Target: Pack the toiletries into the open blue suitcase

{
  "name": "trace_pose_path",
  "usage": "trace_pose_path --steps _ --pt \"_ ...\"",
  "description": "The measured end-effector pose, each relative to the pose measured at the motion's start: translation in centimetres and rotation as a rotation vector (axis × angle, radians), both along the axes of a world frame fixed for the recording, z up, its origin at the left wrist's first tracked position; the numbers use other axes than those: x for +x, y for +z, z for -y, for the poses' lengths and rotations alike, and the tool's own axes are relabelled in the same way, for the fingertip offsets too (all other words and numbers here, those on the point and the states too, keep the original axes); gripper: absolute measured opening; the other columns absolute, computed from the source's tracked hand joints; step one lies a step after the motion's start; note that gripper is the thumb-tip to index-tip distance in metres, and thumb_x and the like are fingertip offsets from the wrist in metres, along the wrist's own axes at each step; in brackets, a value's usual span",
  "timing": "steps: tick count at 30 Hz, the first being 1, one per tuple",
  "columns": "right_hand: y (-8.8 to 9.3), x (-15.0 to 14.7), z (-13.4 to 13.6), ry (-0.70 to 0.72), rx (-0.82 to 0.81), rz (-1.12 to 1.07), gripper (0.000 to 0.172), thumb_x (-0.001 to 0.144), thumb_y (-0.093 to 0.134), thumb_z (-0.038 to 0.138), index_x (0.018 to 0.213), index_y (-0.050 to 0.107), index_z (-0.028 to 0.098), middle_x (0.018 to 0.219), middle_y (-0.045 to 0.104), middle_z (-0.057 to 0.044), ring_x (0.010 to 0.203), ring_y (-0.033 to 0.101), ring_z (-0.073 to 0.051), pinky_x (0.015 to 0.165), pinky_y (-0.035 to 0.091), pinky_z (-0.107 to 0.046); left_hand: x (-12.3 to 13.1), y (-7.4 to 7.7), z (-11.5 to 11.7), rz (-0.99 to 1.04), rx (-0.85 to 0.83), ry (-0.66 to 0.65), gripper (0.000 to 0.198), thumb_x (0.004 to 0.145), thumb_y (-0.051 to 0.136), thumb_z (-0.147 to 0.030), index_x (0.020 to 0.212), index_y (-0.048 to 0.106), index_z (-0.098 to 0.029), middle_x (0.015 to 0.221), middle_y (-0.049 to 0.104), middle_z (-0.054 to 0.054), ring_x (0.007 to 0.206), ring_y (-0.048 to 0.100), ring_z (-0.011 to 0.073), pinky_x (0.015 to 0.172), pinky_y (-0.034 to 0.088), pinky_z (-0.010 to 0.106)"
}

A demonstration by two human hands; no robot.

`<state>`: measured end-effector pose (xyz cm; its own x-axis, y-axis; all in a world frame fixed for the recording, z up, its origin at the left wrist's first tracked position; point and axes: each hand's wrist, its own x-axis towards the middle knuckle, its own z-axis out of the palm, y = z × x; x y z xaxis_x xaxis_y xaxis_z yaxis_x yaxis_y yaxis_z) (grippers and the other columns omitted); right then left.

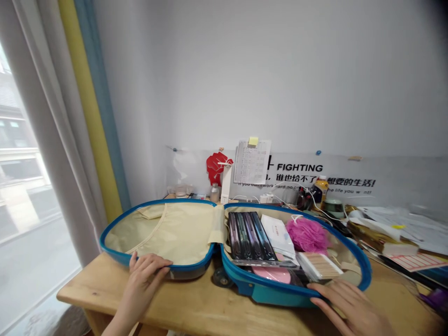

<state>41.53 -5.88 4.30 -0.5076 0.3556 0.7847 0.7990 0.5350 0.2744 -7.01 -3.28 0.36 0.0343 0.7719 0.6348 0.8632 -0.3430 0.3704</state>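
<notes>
A small blue hard-shell suitcase [273,295] lies spread open on the wooden table. My left hand [149,273] has its fingers curled over the front rim of the left half, which shows a beige lining [189,233] with a pocket. On the right half, my right hand [350,303] grips the front rim between thumb and fingers. Inside that half are a pack of toothbrushes [250,235], a white packet [278,235], a pink mesh bath puff [308,235], a clear box of cotton swabs [320,266] and a pink round item [273,274], partly hidden.
Behind the suitcase stand a small glass bottle [214,192], a white upright stand [227,184], a power strip [266,198] with cables and an orange bottle [320,189]. Papers [402,228] are piled at the right. Curtains [87,116] hang beside a window at the left.
</notes>
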Motion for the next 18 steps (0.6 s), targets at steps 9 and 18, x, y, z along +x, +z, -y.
trace_pose_path --steps 9,18 --pt "3.5 6.2 -4.3 -0.292 -0.689 -0.182 0.05 0.084 0.04 0.066 0.093 0.073 0.029 0.101 0.074 -0.006 0.091 0.07 -0.023 0.078 0.056 -0.031 9.4 0.0 0.8 0.005 0.02 -0.09 0.021 0.089 0.05 -0.031 0.084 0.071 -0.033 0.083 0.072 0.001 0.085 0.063 0.0219 0.108 0.021 0.056" --pt "5.0 2.1 -12.9 -0.749 -0.996 -0.071 0.066 0.083 0.048 0.061 0.126 0.057 0.013 0.122 0.062 -0.019 0.105 0.064 -0.028 0.093 0.048 -0.043 16.4 -0.6 1.4 0.063 0.029 -0.204 0.022 0.091 0.047 -0.023 0.096 0.066 -0.033 0.085 0.07 0.003 0.087 0.062 0.0216 0.107 0.021 0.059"
